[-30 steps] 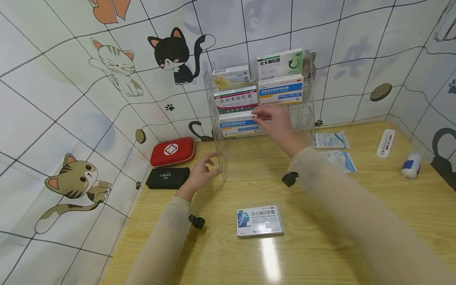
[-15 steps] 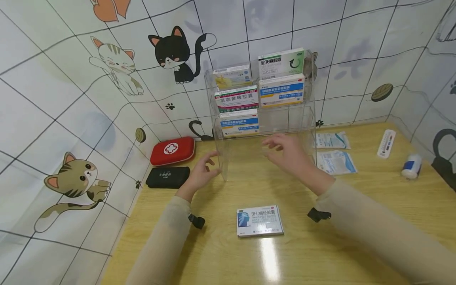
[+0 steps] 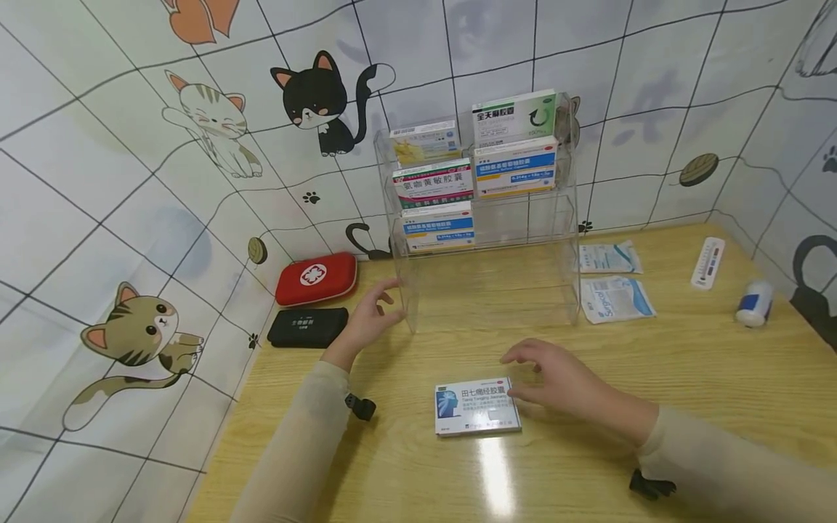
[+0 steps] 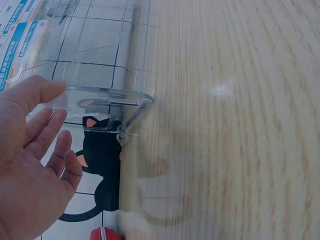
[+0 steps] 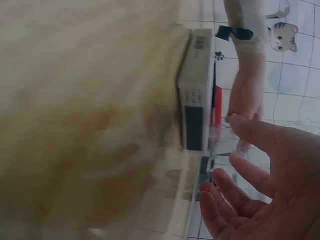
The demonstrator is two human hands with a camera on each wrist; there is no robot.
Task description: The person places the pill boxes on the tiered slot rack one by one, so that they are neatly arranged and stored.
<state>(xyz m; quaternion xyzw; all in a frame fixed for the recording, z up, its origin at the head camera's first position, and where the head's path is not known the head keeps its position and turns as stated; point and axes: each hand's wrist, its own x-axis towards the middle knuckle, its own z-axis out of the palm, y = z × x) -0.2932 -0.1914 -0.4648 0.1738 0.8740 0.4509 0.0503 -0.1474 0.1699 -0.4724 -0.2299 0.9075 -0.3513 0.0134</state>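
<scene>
Fingers relaxed, my left hand [image 3: 366, 318] touches the left side panel of a clear plastic rack [image 3: 409, 305]. In the left wrist view the thumb of this left hand [image 4: 30, 165] meets the edge of the rack [image 4: 107, 93]. A white capsule box [image 3: 476, 418] with a blue head picture lies flat on the table before the rack. My right hand [image 3: 565, 378] hovers at its right end, thumb and fingers spread. The right wrist view shows that hand [image 5: 272, 182] beside the end of the box [image 5: 197, 80], holding nothing.
The rack's tiers bear several medicine boxes, among them a green-and-white one [image 3: 513, 120] and a blue-and-white one [image 3: 438, 229]. Left stand a red case [image 3: 317, 280] and a black case [image 3: 307, 327]. Right lie packets [image 3: 617, 299], a thermometer card [image 3: 708, 263] and a bottle [image 3: 755, 303].
My right hand has left the blue-and-white box on the rack's lower left tier and come down and toward me, to the box on the table. The left hand has stayed put.
</scene>
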